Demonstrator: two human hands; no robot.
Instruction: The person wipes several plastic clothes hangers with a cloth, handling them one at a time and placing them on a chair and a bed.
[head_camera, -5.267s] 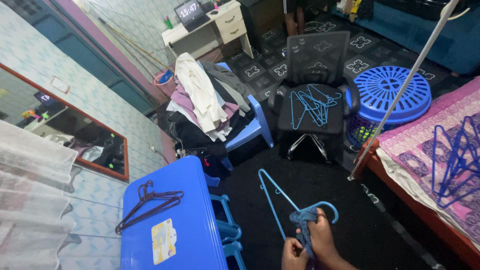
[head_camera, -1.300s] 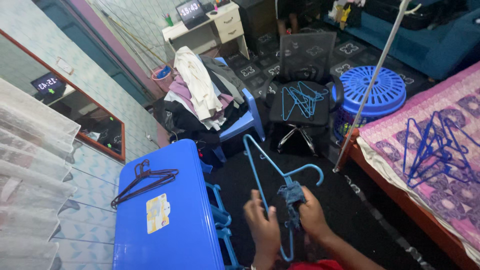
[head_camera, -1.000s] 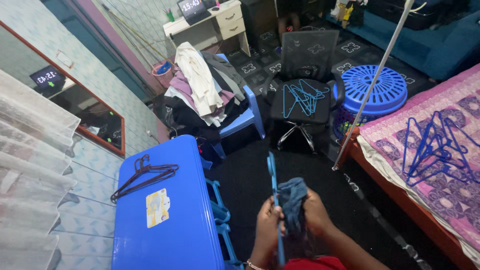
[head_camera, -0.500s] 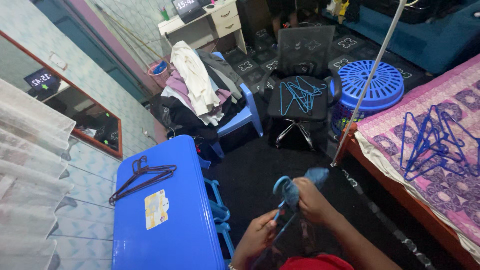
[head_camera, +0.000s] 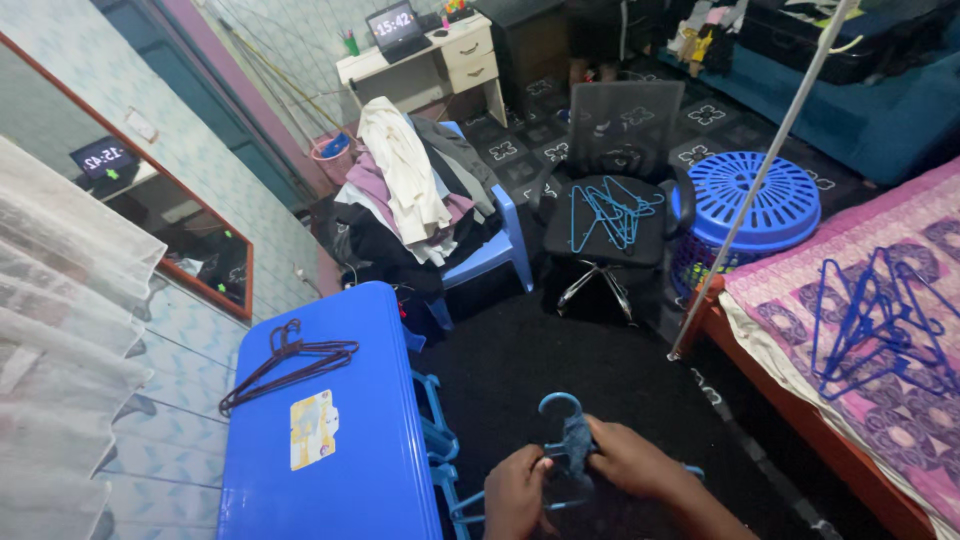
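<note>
Hands low in view | left hand (head_camera: 517, 487) and right hand (head_camera: 628, 462) both clamped on blue hanger (head_camera: 560, 440) with dark cloth (head_camera: 576, 443) | steady the hook, feed cloth evenly.

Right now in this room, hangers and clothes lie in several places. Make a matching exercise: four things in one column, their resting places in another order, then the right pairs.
Things:
1. dark hangers
2. light blue hangers
3. deep blue hangers
4. pile of clothes

Places:
A. bed
B. blue chair
C. blue table
D. black office chair

Pairs: 1-C, 2-D, 3-A, 4-B
</note>
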